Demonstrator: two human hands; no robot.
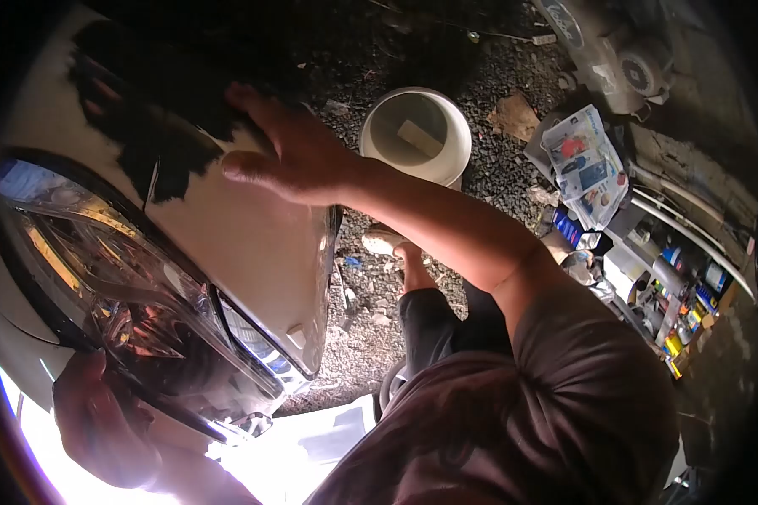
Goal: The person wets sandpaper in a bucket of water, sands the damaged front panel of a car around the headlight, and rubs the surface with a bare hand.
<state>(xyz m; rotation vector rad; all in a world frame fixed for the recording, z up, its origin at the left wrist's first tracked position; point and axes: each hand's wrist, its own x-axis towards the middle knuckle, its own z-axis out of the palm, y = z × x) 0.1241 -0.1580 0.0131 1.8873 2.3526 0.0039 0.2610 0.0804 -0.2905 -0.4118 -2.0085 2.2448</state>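
A car's headlight (156, 311) with amber parts fills the left side, beside a light body panel (236, 240) that has a ragged dark patch (164, 160). Over the upper part of this panel reaches my right hand (290, 151), thumb and a finger spread apart, nothing held. Whether its fingertips touch the panel is hard to tell. My left hand (105, 421) rests by the headlight's lower left edge, its fingers stretched out and partly lost in shadow and glare; no held thing shows in it.
A white bucket (456, 139) with a pale block inside stands on gravel. Newspaper (585, 168), a metal tank (602, 71) and many cans and boxes (678, 316) lie to the right. My foot (383, 242) is below the bucket.
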